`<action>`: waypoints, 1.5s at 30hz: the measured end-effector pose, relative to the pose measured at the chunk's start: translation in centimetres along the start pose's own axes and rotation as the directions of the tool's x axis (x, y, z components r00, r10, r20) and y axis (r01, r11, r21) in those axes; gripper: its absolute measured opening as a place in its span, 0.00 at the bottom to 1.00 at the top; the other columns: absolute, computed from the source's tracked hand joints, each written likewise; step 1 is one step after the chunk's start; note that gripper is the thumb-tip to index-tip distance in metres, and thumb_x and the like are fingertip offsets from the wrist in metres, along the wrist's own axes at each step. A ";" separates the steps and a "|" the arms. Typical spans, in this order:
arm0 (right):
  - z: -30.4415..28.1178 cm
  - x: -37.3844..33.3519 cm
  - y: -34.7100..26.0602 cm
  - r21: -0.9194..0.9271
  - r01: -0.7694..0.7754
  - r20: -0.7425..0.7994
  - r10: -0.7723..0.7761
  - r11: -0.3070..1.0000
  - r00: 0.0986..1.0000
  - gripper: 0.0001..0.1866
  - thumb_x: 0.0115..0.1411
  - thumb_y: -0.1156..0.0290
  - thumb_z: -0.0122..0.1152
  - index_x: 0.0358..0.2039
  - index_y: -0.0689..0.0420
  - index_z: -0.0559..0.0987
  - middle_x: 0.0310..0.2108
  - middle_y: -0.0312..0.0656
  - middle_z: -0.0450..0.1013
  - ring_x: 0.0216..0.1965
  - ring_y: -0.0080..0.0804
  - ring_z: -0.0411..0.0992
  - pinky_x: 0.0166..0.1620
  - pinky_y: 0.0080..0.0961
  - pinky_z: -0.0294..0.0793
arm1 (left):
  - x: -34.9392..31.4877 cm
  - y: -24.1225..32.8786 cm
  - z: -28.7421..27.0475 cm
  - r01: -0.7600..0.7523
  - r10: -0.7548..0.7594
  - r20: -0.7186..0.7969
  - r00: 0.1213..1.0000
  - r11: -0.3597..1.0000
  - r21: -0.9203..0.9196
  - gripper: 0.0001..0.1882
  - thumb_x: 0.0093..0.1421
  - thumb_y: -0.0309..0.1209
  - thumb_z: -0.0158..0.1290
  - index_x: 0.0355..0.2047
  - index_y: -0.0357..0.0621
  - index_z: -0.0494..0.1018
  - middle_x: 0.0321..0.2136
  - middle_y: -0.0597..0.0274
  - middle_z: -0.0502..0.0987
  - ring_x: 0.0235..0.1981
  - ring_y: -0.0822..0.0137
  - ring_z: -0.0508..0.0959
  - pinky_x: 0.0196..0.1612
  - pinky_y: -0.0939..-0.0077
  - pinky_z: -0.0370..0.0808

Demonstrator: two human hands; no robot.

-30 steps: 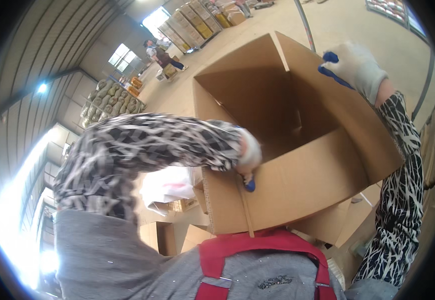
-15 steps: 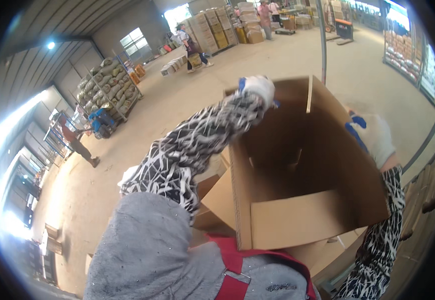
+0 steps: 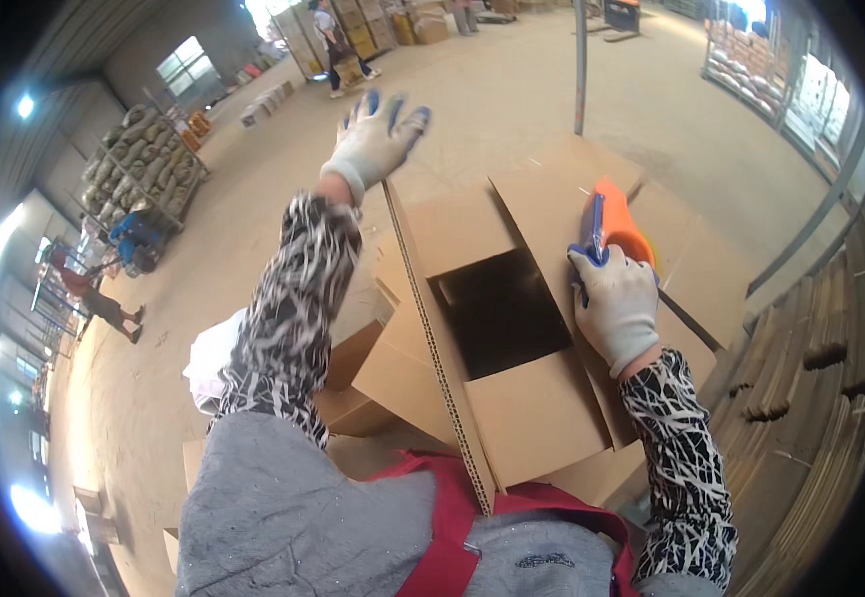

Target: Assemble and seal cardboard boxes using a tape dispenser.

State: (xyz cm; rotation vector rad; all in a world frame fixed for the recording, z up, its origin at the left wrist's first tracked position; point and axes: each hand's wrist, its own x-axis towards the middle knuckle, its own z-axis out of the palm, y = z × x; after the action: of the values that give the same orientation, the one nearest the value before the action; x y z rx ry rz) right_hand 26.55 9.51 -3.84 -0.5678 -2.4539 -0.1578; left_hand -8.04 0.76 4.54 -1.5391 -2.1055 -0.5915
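Observation:
A cardboard box (image 3: pixel 537 413) stands open in front of me. Its near and far flaps are folded inward, with a dark gap between them. The left long flap (image 3: pixel 432 328) stands upright, seen edge-on. My left hand (image 3: pixel 373 144), in a white glove with blue fingertips, is raised near that flap's far end, fingers spread, holding nothing. My right hand (image 3: pixel 619 303), gloved alike, grips an orange and blue tape dispenser (image 3: pixel 626 227) above the box's right flap. The fingers wrap its handle, partly hiding it.
Flattened cardboard (image 3: pixel 800 398) is stacked at my right. More cardboard (image 3: pixel 402 368) lies at the box's left. A metal post (image 3: pixel 578 70) rises beyond the box. One person (image 3: pixel 89 289) is beside a blue cart (image 3: pixel 141 239); another person (image 3: pixel 333 45) walks farther back.
The box's end flaps have come down inward over the opening. My left hand has left the far edge and opened. The tape dispenser now shows in my right hand, which has moved inward.

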 end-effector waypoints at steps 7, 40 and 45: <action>-1.5 0.7 2.4 0.091 -0.104 0.049 0.100 0.990 0.994 0.14 0.48 0.70 0.61 0.38 0.49 0.80 0.29 0.45 0.73 0.30 0.44 0.72 0.35 0.37 0.68 | 1.1 12.9 12.1 0.073 -0.125 0.474 0.872 0.989 0.126 0.34 0.63 0.58 0.35 0.62 0.53 0.56 0.58 0.46 0.64 0.56 0.51 0.69 0.54 0.61 0.68; -5.8 -3.3 -2.8 0.837 -0.547 0.535 0.206 0.000 0.819 0.16 0.61 0.70 0.55 0.45 0.66 0.77 0.40 0.43 0.75 0.41 0.28 0.72 0.46 0.24 0.71 | -5.0 8.7 6.0 0.514 0.134 0.589 0.797 0.363 -0.777 0.14 0.58 0.32 0.52 0.42 0.40 0.78 0.32 0.56 0.80 0.27 0.65 0.79 0.31 0.73 0.74; -5.8 -0.6 -2.9 0.806 -0.581 0.524 0.321 0.115 0.789 0.23 0.62 0.60 0.56 0.49 0.67 0.75 0.49 0.46 0.72 0.45 0.29 0.71 0.51 0.26 0.69 | 3.1 2.9 9.6 0.375 -0.149 0.660 0.737 0.902 -0.215 0.16 0.57 0.39 0.52 0.41 0.44 0.78 0.33 0.51 0.80 0.34 0.59 0.80 0.40 0.69 0.76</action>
State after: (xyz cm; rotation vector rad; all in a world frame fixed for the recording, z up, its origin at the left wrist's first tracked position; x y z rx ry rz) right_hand 28.85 5.32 0.52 -0.7232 -1.8550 1.6730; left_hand -7.23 9.58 -1.08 -1.8170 -2.9054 -0.6125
